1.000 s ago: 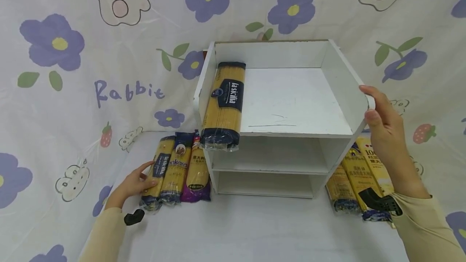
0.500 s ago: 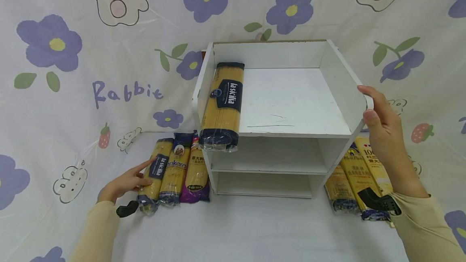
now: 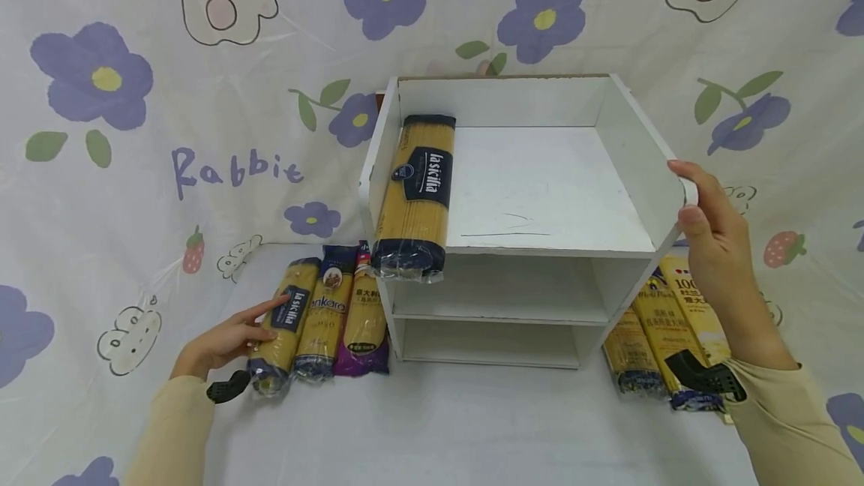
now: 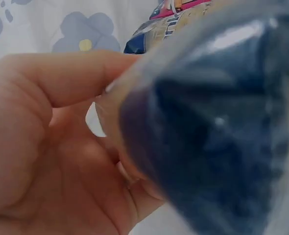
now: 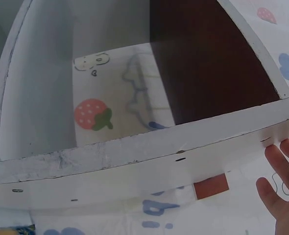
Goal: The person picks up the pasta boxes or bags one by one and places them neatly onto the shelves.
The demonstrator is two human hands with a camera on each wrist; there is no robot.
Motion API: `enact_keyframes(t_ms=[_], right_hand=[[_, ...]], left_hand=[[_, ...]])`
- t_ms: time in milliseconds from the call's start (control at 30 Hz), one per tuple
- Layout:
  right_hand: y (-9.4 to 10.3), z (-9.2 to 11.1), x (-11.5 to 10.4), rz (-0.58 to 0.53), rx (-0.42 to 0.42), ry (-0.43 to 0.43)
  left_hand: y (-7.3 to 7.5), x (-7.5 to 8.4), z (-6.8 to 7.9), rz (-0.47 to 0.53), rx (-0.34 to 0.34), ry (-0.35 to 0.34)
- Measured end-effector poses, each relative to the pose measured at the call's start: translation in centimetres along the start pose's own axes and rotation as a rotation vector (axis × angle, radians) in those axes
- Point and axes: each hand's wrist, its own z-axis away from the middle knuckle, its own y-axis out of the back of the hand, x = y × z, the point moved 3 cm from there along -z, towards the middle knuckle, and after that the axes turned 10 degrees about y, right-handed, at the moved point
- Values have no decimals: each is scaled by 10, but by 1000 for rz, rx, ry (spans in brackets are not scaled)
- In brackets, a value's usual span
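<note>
My left hand (image 3: 226, 340) pinches the leftmost spaghetti pack (image 3: 286, 325), which has a dark blue label and stands at the left of a white shelf (image 3: 540, 178). Close up in the left wrist view, the pack's blue end (image 4: 208, 127) fills the right side, with thumb and fingers (image 4: 81, 76) at its edge. My right hand (image 3: 722, 253) holds the front corner of the shelf's right side panel, and its fingertips touch that panel in the right wrist view. Another blue-labelled spaghetti pack (image 3: 415, 193) lies on the shelf's top, against its left wall.
Beside the held pack lean two more pasta packs, one blue-topped (image 3: 324, 313) and one purple-ended (image 3: 364, 321). Several yellow packs (image 3: 664, 321) lean at the shelf's right. A patterned cloth (image 3: 270, 96) hangs behind; a white tabletop (image 3: 472, 426) lies in front.
My left hand and the pack it holds have shifted a little to the left, widening the gap to the neighbouring pack. My right hand stays on the shelf corner.
</note>
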Motion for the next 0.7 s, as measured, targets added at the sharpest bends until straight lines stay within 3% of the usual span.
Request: enact_keyframes(t_ms=[233,400,700], right_hand=[[0,1,1,6,6,-26],[-1,0,1,-17,0,13],[0,0,1,-6,8,-1]], left_hand=[[-8,-6,4,28,65,-15],[-9,-15,3,48,89,-18],[-12,-19,-2,90,56,-21]])
